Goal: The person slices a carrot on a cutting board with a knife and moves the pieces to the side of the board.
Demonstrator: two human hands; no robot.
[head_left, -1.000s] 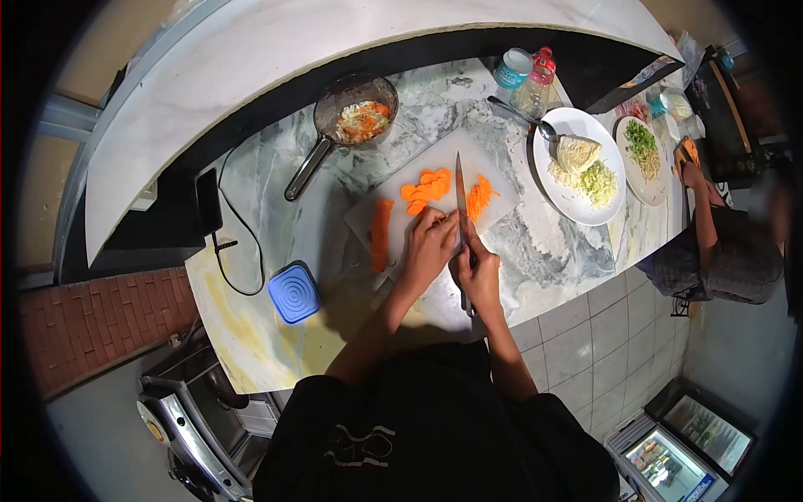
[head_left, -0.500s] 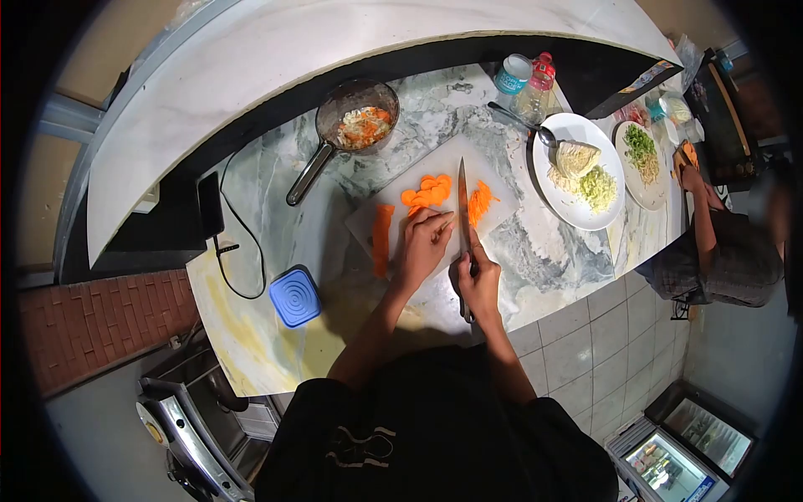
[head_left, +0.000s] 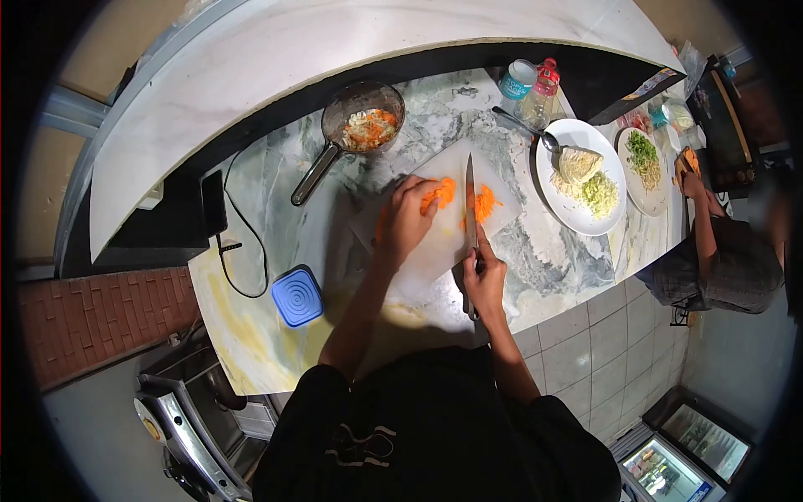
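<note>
Teal-labelled tub ("KOPI" legible) stands beyond the knife.

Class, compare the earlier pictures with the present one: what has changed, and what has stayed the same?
The left hand has moved away from the knife, forward and to the left, and now partly covers the carrot slices. Whether it grips any is unclear. The right hand still holds the knife; the pan and white plate stayed put.
</note>
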